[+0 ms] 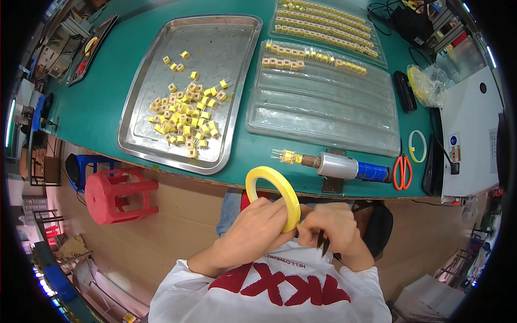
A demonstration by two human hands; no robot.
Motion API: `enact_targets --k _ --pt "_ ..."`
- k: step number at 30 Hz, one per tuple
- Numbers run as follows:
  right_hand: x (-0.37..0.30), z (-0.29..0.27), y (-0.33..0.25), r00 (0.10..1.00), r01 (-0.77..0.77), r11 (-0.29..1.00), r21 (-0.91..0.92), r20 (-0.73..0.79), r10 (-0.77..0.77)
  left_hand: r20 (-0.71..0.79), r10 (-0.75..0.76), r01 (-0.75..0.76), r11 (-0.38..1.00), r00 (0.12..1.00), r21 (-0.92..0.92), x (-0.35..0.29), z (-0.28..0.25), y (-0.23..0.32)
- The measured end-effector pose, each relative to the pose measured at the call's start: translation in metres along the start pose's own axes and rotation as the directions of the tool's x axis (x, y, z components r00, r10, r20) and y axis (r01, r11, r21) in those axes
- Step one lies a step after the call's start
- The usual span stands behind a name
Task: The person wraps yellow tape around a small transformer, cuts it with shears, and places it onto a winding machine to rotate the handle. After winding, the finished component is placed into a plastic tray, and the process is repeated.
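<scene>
In front of my chest, my left hand (pixel 258 226) is wrapped round a roll of yellow tape (pixel 295 199), which stands on edge. Close beside it, my right hand (pixel 335 226) is closed on dark, pointed tweezers (pixel 322 243), their tips sticking out below the fingers. Its fingertips are near the lower rim of the roll; whether they pinch the tape's end cannot be made out. Beyond my hands, a motor-like spindle tool (pixel 339 166) with a blue-wrapped end lies along the table edge, a yellow-taped small transformer (pixel 291 156) with pins on its tip.
A metal tray (pixel 215 153) at left holds a heap of small yellow coil parts (pixel 186 116). Clear plastic trays (pixel 323 116) hold rows of similar parts. Orange-handled scissors (pixel 402 172), a tape ring (pixel 417 146) and a white box (pixel 471 134) are at right. A red stool (pixel 110 196) stands left.
</scene>
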State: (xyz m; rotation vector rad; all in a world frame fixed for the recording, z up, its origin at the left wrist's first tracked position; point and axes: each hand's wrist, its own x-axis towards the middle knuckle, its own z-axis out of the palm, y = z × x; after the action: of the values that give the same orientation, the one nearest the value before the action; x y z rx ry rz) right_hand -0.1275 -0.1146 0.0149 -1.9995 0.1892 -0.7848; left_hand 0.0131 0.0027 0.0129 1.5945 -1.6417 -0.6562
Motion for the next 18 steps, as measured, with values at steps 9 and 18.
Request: enact_targets --k 9,18 --pt "0.004 -0.005 -0.005 0.998 -0.063 0.995 -0.078 -0.02 0.062 -0.083 -0.008 0.008 1.0 0.996 -0.008 0.001 -0.002 0.002" --pt "0.008 -0.008 -0.013 0.966 -0.251 0.968 0.031 0.071 0.248 -0.115 0.08 -0.066 0.99 0.99 0.123 0.002 -0.002 -0.001"
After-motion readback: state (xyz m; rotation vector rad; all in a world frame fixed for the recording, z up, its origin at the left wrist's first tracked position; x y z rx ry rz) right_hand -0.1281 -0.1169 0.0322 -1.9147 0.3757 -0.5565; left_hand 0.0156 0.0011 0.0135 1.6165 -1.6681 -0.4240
